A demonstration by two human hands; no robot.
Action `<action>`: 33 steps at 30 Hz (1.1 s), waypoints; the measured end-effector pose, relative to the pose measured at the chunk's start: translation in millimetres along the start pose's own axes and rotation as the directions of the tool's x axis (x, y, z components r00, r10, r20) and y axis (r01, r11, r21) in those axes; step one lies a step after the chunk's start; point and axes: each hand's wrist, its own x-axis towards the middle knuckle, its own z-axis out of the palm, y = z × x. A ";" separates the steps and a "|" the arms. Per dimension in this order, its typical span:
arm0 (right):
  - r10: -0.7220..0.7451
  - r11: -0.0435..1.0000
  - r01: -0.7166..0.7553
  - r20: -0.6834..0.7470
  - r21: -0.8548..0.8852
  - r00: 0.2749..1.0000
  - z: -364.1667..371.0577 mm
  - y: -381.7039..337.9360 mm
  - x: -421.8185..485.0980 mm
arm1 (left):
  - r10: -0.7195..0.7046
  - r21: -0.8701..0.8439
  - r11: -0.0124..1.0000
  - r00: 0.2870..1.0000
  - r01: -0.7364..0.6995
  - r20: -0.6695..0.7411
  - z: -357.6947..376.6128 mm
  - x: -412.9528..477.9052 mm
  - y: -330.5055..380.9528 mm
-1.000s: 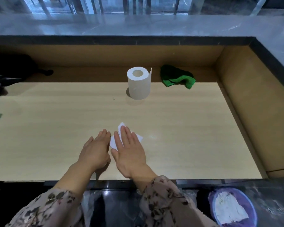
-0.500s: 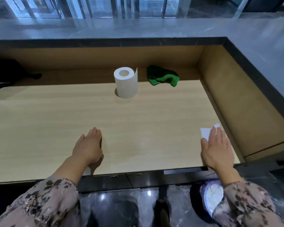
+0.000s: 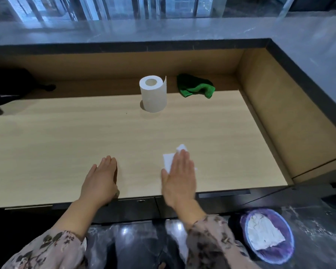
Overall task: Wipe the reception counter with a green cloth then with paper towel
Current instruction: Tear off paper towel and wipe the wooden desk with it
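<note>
My right hand (image 3: 179, 178) lies flat, palm down, pressing a white paper towel sheet (image 3: 168, 161) onto the light wooden counter (image 3: 66, 144) near its front edge. Only the sheet's left part and a crumpled corner beyond my fingertips show. My left hand (image 3: 101, 179) rests flat on the counter to the left, with nothing under it. A roll of paper towel (image 3: 153, 94) stands upright at the back middle. The green cloth (image 3: 196, 88) lies crumpled to the right of the roll, against the back wall.
Wooden walls close the counter at the back and right, with a grey stone ledge (image 3: 182, 30) above. Dark objects (image 3: 12, 84) sit at the far left. Below right, on the floor, stands a purple-lined bin (image 3: 268, 234) holding white paper.
My right hand slid the paper towel from the middle out to the right edge, then back left toward the middle. My left hand stayed in place.
</note>
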 end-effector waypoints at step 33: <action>0.393 0.914 -0.391 -0.004 -0.110 0.920 -30.9 131.9 6.5 | 0.085 0.053 0.995 0.996 -0.083 -0.036 4.7 -8.9 34.7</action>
